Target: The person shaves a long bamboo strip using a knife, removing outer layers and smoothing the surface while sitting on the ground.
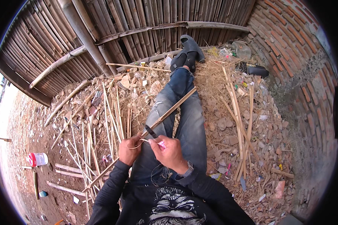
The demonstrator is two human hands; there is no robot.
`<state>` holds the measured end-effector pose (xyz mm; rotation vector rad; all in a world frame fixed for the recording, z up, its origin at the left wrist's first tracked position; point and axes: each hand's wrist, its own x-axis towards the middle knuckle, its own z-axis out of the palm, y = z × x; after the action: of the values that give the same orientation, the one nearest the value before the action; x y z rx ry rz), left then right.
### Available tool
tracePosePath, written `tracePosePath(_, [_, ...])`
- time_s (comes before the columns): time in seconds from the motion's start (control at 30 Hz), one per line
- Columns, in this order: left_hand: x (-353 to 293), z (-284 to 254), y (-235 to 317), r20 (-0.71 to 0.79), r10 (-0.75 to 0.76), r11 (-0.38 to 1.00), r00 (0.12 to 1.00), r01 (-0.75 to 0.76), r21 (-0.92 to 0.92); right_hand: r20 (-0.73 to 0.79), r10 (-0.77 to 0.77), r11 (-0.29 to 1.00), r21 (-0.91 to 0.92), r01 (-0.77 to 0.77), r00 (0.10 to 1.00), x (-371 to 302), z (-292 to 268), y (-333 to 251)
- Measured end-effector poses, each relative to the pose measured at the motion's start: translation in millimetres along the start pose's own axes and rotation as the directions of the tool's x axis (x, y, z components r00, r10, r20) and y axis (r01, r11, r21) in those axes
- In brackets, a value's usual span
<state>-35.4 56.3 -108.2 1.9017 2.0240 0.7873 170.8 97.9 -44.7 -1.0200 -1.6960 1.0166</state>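
A long bamboo strip [174, 107] runs slantwise across my lap, from above my knees down past my left forearm. My left hand [130, 150] is closed around it near the middle. In my right hand [168, 153] is a knife [151, 131] with a dark blade; a bit of pink and white shows at the grip, most of which my fingers hide. The blade lies against or just over the strip, right beside my left hand; contact is hard to tell. A thin pale shaving [143, 140] curls between the two hands.
Split bamboo strips [110, 112] lie in heaps to my left, with more strips [238, 127] to my right. Rubble and litter cover the ground. A bamboo wall [150, 41] stands ahead, a brick wall [289, 41] at right. A red-and-white tub [38, 159] sits far left.
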Motion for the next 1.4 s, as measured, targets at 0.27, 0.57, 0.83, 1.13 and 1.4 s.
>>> tracePosePath(0.27, [3,-13,6,0.037,-0.089,0.990,0.995,0.093,-0.103,-0.789,-0.073,0.969,-0.202,-0.145,0.610,86,-130,105])
tracePosePath(0.57, [-10,-18,-6,0.107,-0.096,0.984,0.990,0.111,-0.137,-0.179,0.234,0.893,-0.348,-0.284,0.956,63,-116,128])
tracePosePath(0.83, [-6,-26,-13,0.046,0.044,0.996,0.998,-0.040,-0.085,-0.250,0.235,0.834,-0.444,-0.327,0.939,106,-84,161])
tracePosePath(1.13, [-2,-14,-15,0.089,0.022,1.000,0.996,-0.020,-0.024,0.033,0.286,0.904,-0.342,-0.258,0.958,46,-30,136])
tracePosePath(1.4, [-11,-12,-18,0.057,0.021,1.000,0.998,-0.020,-0.006,0.161,0.327,0.925,-0.256,-0.280,0.931,48,-47,142])
